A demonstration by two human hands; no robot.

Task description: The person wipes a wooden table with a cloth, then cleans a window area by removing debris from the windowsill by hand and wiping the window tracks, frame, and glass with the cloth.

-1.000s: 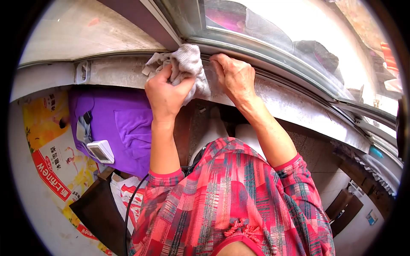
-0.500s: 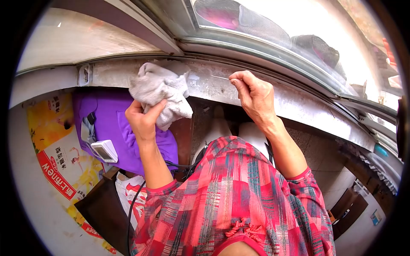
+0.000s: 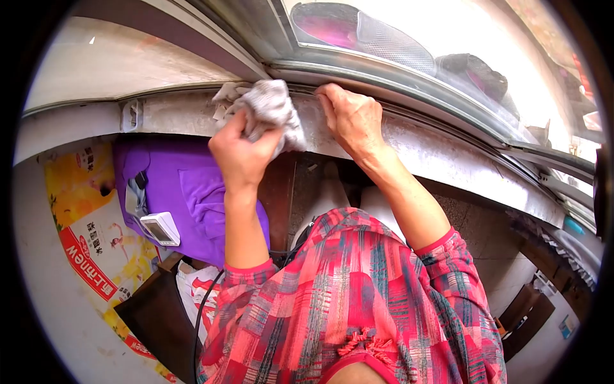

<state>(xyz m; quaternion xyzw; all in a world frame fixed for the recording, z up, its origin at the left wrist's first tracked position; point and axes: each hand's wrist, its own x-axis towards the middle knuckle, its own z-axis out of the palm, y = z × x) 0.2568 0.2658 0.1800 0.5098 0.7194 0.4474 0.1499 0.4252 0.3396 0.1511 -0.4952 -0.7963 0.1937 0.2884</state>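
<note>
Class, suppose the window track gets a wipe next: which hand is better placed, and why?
Probably the left hand: it grips the bunched cloth, close to the window track. The right hand is near the track too, but holds no cloth.

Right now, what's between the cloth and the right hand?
Only a narrow strip of sill, no loose item visible on it, between cloth and right hand. Seen in the head view.

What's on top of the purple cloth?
A white gadget and a grey strap lie on the purple cloth. The left forearm hides part, so I can't tell what's there.
</note>
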